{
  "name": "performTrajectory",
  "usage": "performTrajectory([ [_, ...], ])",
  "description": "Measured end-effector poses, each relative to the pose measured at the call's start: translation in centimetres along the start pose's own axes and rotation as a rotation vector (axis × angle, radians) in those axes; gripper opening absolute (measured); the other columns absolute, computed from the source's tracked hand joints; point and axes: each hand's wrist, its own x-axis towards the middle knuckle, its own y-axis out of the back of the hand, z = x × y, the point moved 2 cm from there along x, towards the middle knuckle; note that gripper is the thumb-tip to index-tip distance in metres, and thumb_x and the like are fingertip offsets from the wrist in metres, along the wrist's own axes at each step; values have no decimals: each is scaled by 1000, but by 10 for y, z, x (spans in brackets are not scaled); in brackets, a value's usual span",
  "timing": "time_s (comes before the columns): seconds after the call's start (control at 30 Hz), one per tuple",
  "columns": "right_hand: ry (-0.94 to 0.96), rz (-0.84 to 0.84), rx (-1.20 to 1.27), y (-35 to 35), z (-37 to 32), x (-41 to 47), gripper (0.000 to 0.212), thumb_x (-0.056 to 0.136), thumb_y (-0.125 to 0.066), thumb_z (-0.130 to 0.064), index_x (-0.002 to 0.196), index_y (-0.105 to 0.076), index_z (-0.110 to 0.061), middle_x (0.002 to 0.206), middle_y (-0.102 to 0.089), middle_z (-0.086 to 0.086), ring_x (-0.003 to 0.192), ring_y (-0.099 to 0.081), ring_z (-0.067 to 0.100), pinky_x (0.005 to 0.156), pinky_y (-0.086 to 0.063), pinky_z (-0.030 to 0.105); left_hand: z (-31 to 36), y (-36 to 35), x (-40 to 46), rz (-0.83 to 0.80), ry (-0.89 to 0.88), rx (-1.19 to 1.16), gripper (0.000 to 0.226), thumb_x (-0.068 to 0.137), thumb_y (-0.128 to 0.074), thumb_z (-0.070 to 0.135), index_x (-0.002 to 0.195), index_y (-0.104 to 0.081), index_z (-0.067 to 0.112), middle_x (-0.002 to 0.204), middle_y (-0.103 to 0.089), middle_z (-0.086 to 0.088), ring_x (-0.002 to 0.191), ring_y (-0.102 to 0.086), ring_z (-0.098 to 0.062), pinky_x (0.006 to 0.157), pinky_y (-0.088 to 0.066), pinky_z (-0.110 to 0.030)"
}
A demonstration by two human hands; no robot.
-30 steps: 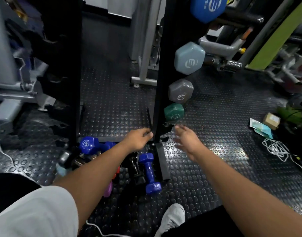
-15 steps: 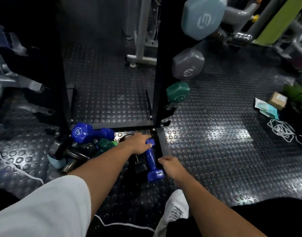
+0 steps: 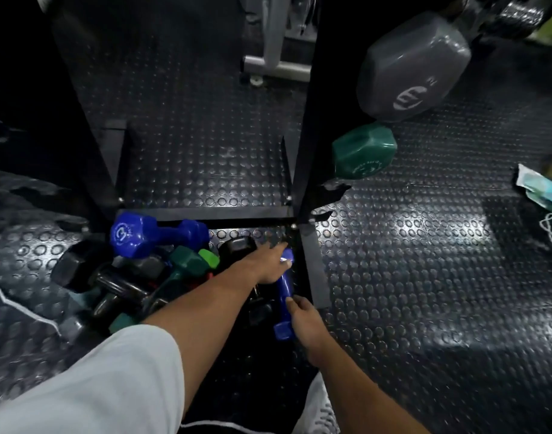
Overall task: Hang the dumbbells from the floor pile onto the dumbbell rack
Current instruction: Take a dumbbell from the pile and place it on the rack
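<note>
Below, the dumbbell rack [image 3: 310,120] carries two visible weights on its right side: one grey dumbbell [image 3: 415,64] above one green dumbbell [image 3: 363,151]. Beside the rack's base, the floor pile [image 3: 137,277] holds one large blue dumbbell [image 3: 152,234], black and green ones, partly hidden. One small blue dumbbell [image 3: 285,296] lies at the pile's right edge. Left hand [image 3: 270,264] curls over its far end; right hand [image 3: 307,321] grips its near end, having slid closer than half a second earlier.
</note>
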Motion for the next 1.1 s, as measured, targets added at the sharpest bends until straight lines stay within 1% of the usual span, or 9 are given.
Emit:
performTrajectory([
  [0.1,-26,-18,-41,-1,-3,6,29,105,-52,-46,120,-66,-26,106,-73,3,100,-72,25,89,-56,40,-5,-6,9,18,18,-43,69,107,-50,50,166,-30,21,164,-40,-19,152,-39,-36,123,-35,-43],
  [0.17,-16,-22,-83,-1,-3,12,30,105,-52,-47,116,-67,-24,102,-73,3,97,-71,24,91,-57,42,-7,-8,13,25,31,-63,66,105,-49,52,163,-35,24,160,-47,-18,147,-46,-35,119,-40,-44],
  [0.3,21,-26,-199,-1,2,21,29,106,-50,-49,107,-67,-25,97,-73,1,91,-70,21,90,-56,40,-6,-11,14,41,35,-82,60,106,-51,50,159,-41,26,155,-50,-16,143,-48,-35,116,-42,-43],
  [0.4,43,-44,-209,2,5,24,31,105,-51,-49,103,-68,-23,91,-72,0,83,-68,19,88,-57,44,-6,-10,13,58,38,-86,56,105,-54,49,155,-46,26,151,-54,-15,137,-53,-34,113,-44,-42],
  [0.57,24,-59,-186,4,1,25,28,102,-56,-49,103,-71,-25,91,-76,1,84,-71,20,94,-59,50,-4,-6,10,69,52,-85,51,104,-59,45,150,-51,25,143,-60,-14,128,-60,-32,108,-49,-42],
  [0.8,44,-81,-240,12,-8,12,36,96,-58,-61,103,-69,-27,96,-78,-1,91,-75,20,92,-59,44,4,-1,-4,108,27,3,56,106,-55,49,154,-48,21,145,-59,-16,134,-56,-35,112,-44,-40],
  [0.9,88,-39,-246,14,-18,0,50,92,-55,-72,90,-68,-24,85,-76,-3,80,-71,14,77,-56,33,8,5,-9,146,15,29,56,106,-51,54,153,-48,23,142,-61,-16,134,-55,-36,113,-43,-41],
  [0.97,100,-14,-220,16,-27,-10,52,94,-54,-72,84,-66,-23,79,-74,-4,72,-68,12,69,-51,28,13,10,-13,172,-8,45,54,104,-47,60,147,-51,26,138,-62,-15,133,-54,-38,114,-41,-46],
  [1.1,147,17,-185,22,-41,-27,51,97,-54,-68,90,-69,-19,86,-75,-3,78,-69,11,75,-52,30,38,29,-26,214,-80,104,53,103,-43,61,142,-54,27,139,-61,-13,131,-52,-35,114,-37,-44],
])
